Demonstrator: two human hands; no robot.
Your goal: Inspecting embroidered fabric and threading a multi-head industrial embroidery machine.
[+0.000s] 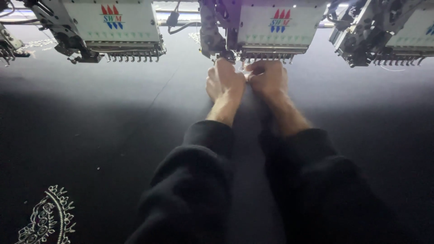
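Head cam: left hand (pixel 224 81) & right hand (pixel 267 77) touching under middle embroidery head (pixel 275 27), on black fabric (pixel 113 126); fingers curled, grip contents can't tell.

Black fabric (pixel 104 135): plain, spread flat, lit paler grey near the machine heads. White paisley embroidery (pixel 47 217) at its lower left corner: floral outline with a beaded border. Embroidery machine heads (pixel 275 25): off-white casing, each bearing a red and blue emblem and a faint green row of marks; dark metal fittings and silver needle rows beneath. Sleeves (pixel 194 180): black, unpatterned. Further white stitching (pixel 38 44) shows faintly at upper left.
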